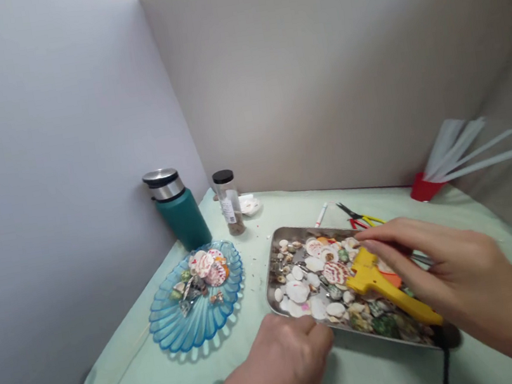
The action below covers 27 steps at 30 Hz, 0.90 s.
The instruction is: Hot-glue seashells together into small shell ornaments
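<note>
A yellow glue gun (386, 288) lies slantwise over a metal tray (270, 286) of seashells, its handle toward the lower right. My right hand (455, 271) is closed, thumb and forefinger pinching at the gun's upper end. Below the tray's front left edge is my left hand (281, 361), its fingers curled in; whatever they hold is hidden. White shells (298, 291), a red-striped shell (334, 272) and small snail shells fill the tray. To the left, a blue scalloped plate (171, 333) bears a cluster of shells (205, 270).
Behind the plate stands a green bottle (183, 219), beside a black-lidded jar (229, 202). Pliers (356, 215) and a marker (321, 215) lie behind the tray. A red cup (423, 187) holds glue sticks (457, 152). A black cord (446, 369) hangs over the tray's front edge.
</note>
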Each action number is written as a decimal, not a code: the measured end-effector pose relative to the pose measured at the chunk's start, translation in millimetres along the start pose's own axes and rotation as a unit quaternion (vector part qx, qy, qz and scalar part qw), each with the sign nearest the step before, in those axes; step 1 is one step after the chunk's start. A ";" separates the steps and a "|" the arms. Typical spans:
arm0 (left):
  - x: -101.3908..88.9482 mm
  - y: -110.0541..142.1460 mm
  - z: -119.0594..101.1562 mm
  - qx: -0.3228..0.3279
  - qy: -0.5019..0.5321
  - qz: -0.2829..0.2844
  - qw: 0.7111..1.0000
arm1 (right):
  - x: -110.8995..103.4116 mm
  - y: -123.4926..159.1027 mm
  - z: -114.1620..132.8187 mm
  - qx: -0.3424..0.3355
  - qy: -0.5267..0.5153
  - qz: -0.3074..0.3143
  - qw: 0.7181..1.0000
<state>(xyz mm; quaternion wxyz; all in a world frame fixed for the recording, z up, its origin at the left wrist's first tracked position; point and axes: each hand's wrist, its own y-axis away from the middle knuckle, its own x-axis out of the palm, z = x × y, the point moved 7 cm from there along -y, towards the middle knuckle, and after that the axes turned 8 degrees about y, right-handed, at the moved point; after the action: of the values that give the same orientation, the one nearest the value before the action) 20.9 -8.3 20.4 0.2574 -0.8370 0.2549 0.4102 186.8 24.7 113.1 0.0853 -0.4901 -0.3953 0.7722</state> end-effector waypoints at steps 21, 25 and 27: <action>-35.3 -71.7 -2.8 0.030 -0.180 0.067 0.981 | 49.8 86.6 -77.3 0.145 0.111 0.194 0.964; -32.2 -101.5 -2.7 0.030 -0.222 0.064 0.973 | 54.0 91.6 -80.5 0.136 0.095 0.169 0.972; -29.7 -114.2 -0.3 0.017 -0.239 0.061 0.969 | 53.8 92.6 -81.6 0.127 0.093 0.147 0.977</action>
<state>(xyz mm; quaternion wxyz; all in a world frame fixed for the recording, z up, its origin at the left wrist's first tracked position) 78.0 82.1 70.2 0.2993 -0.6930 0.2429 0.6093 250.5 33.3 -5.2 0.0686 -0.5980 -0.2080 0.7710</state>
